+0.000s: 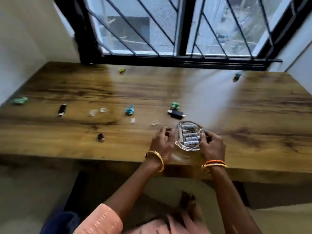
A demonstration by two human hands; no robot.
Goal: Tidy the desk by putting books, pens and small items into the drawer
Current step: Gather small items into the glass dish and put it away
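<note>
A clear glass dish (179, 146) holding several white batteries (189, 135) sits near the front edge of the wooden desk (253, 115). My left hand (163, 142) has its curled fingers at the dish's left rim. Gripping the right rim are the fingers of my right hand (213, 146). Two black USB sticks (61, 110) (176, 114) lie on the desk, one far left and one just behind the dish. Crumpled green and blue wrappers (130, 110) (175, 105) lie between them. No drawer is in view.
More wrappers lie at the left edge (18, 100) and near the window (121, 70) (237, 76). Small clear pieces (93, 112) (155, 123) and a small dark item (101, 137) dot the desk. A barred window (182, 31) backs the desk; walls close both sides.
</note>
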